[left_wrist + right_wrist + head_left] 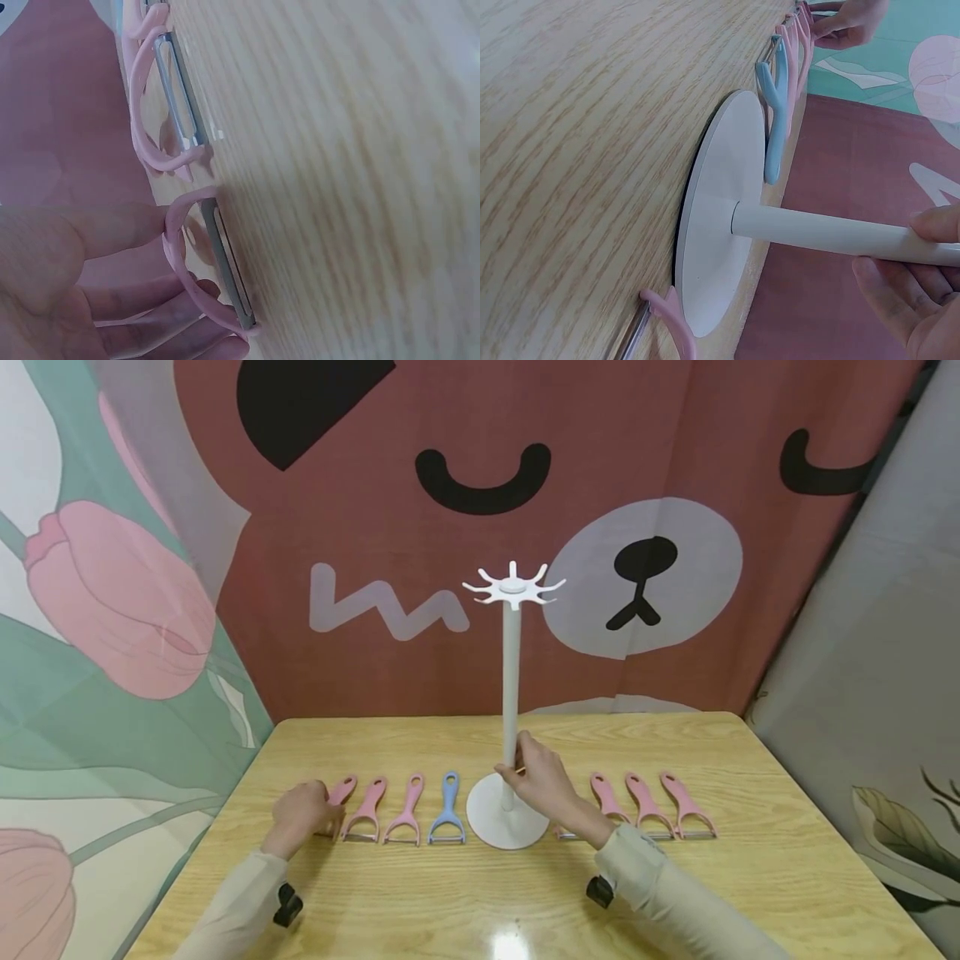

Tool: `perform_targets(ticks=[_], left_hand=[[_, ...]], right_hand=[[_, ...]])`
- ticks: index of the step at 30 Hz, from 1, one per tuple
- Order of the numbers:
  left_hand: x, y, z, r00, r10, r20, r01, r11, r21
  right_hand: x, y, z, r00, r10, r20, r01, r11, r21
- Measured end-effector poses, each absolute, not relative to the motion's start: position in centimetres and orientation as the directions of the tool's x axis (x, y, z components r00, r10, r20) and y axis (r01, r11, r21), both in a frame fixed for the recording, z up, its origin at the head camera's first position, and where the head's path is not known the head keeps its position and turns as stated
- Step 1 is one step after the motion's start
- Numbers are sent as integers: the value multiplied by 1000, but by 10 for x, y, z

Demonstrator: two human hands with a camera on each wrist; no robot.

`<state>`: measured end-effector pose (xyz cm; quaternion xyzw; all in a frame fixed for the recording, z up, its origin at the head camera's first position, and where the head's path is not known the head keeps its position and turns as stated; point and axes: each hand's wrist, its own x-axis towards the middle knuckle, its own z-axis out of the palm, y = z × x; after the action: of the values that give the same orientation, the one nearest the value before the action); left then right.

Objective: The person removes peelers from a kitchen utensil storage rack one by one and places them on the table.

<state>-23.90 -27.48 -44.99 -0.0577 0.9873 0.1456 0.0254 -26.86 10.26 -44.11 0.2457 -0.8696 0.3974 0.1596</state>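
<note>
My left hand [303,814] is at the left end of a row of Y-shaped peelers. Its thumb and fingers pinch the outermost pink peeler [178,240], which lies on the table with its blade toward me; its handle is mostly hidden in the wrist view. With my right hand [546,777] I grip the white pole of a stand [511,685], low above its round base. The stand is upright, and several curved hooks spread from its top. Left of the base lies a blue peeler [448,806], with pink peelers [408,806] beside it.
More pink peelers [684,802] lie to the right of the stand, partly behind my right forearm. The wooden table [420,910] ends at a curtain with a bear face [360,527]. A flowered curtain [120,602] hangs on the left.
</note>
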Motion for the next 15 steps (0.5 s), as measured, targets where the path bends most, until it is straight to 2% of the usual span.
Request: perform_targets(ticks=[15], left_hand=[[-240,-276,-455,-992,-120,-46,-128,948,290]], right_hand=[[-268,103,-442,-831,-300,469,-551,563,-616]])
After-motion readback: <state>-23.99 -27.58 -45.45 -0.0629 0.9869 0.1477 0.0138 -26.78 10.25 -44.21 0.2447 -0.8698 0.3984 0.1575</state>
